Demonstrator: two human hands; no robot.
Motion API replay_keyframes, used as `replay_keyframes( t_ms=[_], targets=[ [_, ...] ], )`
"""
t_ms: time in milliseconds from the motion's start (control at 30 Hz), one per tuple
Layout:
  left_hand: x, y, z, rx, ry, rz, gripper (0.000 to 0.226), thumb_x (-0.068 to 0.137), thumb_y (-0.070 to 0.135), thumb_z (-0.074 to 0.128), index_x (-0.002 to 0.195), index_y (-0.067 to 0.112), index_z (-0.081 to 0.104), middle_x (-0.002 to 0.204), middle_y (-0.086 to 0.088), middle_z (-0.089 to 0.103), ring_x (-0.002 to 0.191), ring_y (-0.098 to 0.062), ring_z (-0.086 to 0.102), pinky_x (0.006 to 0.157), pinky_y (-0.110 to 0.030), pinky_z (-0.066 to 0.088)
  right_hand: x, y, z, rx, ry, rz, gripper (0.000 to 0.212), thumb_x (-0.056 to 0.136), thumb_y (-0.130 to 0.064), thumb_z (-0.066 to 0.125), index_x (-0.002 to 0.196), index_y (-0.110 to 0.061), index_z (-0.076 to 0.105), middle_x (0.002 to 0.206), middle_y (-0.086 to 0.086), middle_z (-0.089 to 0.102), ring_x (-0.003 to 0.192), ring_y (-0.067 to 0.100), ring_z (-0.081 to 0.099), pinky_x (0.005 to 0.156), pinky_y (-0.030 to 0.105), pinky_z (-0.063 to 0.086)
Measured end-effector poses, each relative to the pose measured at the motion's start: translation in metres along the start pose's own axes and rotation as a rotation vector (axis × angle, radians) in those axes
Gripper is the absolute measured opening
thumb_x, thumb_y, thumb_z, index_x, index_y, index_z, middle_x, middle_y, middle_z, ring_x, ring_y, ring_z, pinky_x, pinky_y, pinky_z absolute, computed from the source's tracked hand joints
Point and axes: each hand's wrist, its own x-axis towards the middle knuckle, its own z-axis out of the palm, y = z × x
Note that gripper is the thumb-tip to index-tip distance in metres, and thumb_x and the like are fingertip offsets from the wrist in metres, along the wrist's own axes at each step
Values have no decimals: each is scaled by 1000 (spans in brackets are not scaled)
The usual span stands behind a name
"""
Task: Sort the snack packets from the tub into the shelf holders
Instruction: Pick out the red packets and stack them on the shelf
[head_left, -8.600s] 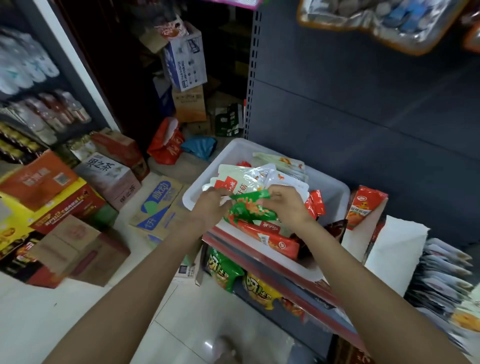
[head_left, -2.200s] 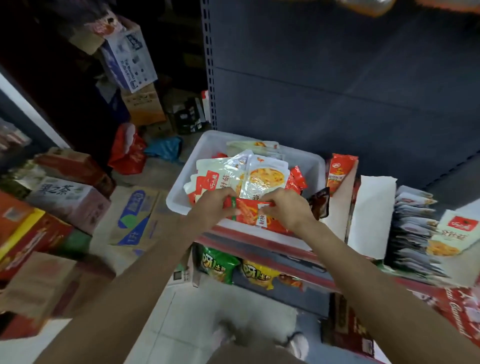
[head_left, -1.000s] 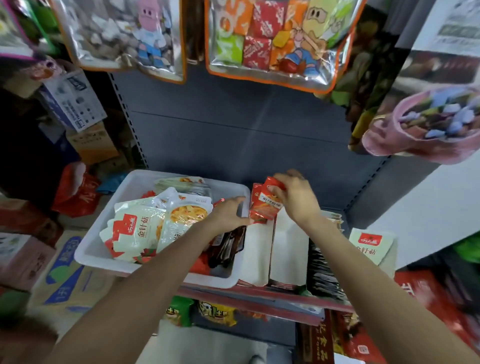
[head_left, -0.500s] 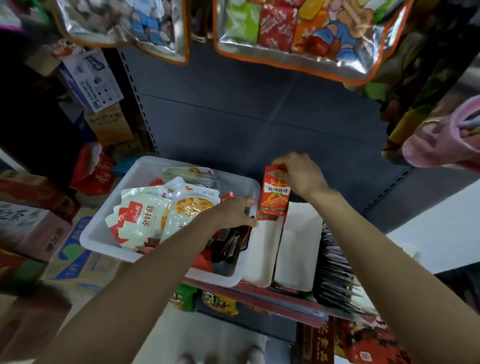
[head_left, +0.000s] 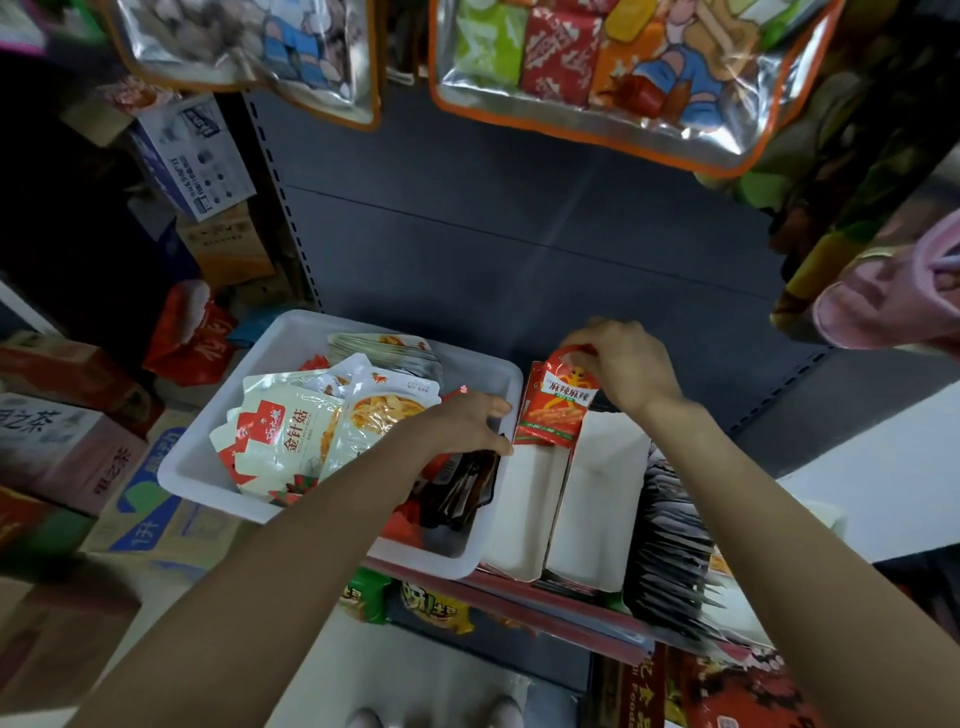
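A white tub (head_left: 363, 325) of snack packets sits on the shelf; white mushroom packets (head_left: 291, 431) lie on top and dark packets (head_left: 462, 483) at its right end. My right hand (head_left: 623, 369) pinches the top of a red packet (head_left: 556, 410), which stands upright at the back of the left white holder (head_left: 524, 499). A second white holder (head_left: 597, 499) stands beside it. My left hand (head_left: 467, 423) rests against the tub's right rim with thumb and fingers spread and holds no packet.
A dense row of dark packets (head_left: 670, 535) fills the shelf right of the holders. Big foil bags (head_left: 597, 67) hang overhead. Cartons (head_left: 57, 447) are piled on the floor at left. Green and yellow packets (head_left: 431, 603) sit on the lower shelf.
Both hands had been holding packets over the tub. My right hand then carried the red packet to the left holder and stood it upright there. My left hand stayed at the tub's right rim.
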Motion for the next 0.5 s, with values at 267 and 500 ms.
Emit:
replay_keyframes(
  t_ms=[267, 500],
  targets=[
    [3, -11, 28, 124, -39, -93, 43, 76, 43, 70, 106, 12, 61, 105, -7, 66, 92, -19, 63, 78, -28, 50, -9, -6, 46, -100, -256, 75, 26, 92, -18, 50, 116, -24, 60, 116, 4, 61, 104, 26, 58, 81, 30, 42],
    [-6, -1, 24, -102, 84, -32, 41, 83, 41, 67, 113, 15, 60, 108, -3, 66, 97, -18, 62, 75, -23, 42, 5, -5, 65, -216, -122, 37, 34, 90, -17, 53, 124, -15, 50, 122, 8, 49, 115, 29, 48, 89, 35, 40]
  ],
)
